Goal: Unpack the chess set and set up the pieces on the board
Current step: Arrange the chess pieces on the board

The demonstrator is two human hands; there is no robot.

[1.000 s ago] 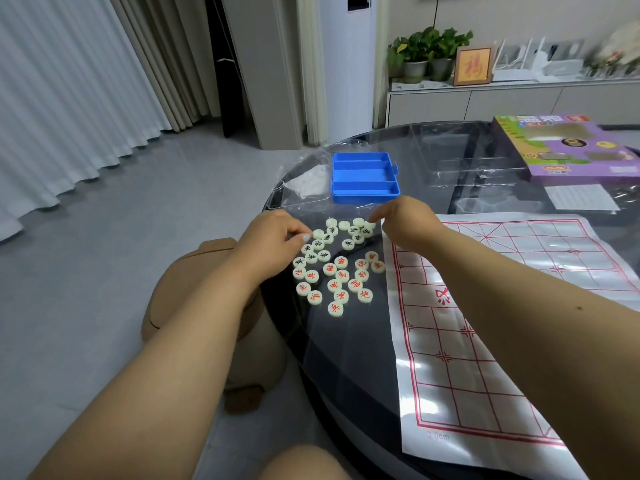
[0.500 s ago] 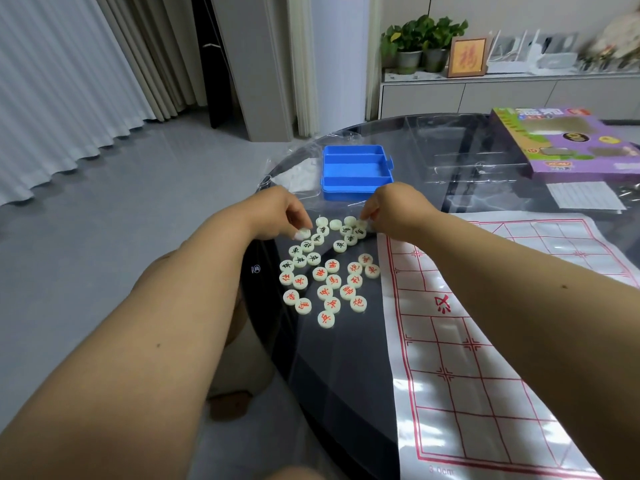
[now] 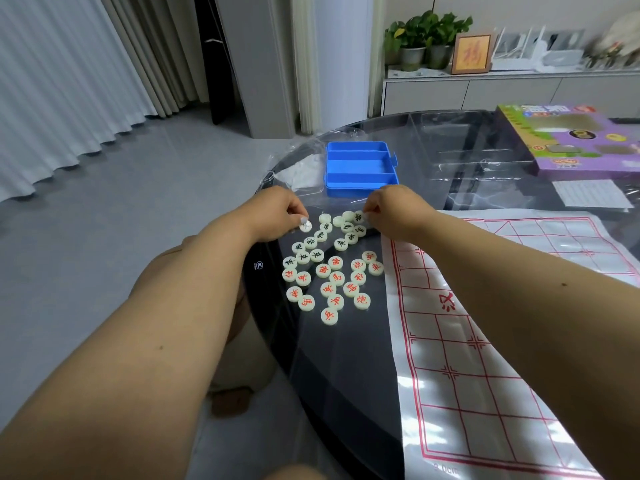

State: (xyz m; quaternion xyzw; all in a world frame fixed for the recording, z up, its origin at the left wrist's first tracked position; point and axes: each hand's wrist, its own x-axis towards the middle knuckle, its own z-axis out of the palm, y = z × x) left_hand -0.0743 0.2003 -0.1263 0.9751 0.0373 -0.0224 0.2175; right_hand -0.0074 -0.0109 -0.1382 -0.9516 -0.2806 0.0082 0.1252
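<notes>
Several round cream chess pieces (image 3: pixel 332 268) with red or black characters lie loose on the dark glass table (image 3: pixel 339 368), left of the board. The board (image 3: pixel 485 341) is a white plastic sheet with a red grid, and no piece stands on it. My left hand (image 3: pixel 277 214) pinches one piece (image 3: pixel 305 226) at the pile's far left edge. My right hand (image 3: pixel 391 209) pinches a black-marked piece (image 3: pixel 359 217) at the pile's far right edge. Just beyond both hands sits an empty blue plastic tray (image 3: pixel 360 166).
A purple game box (image 3: pixel 571 140) and a white paper sheet (image 3: pixel 588 194) lie at the table's far right. Clear plastic wrap (image 3: pixel 298 168) is spread near the tray. A brown stool (image 3: pixel 239 341) stands below the table's left edge. A cabinet with plants is behind.
The view has shifted a little, so the pile sits lower in it. Both hands stay at the pile's far edge, fingers working on pieces there.
</notes>
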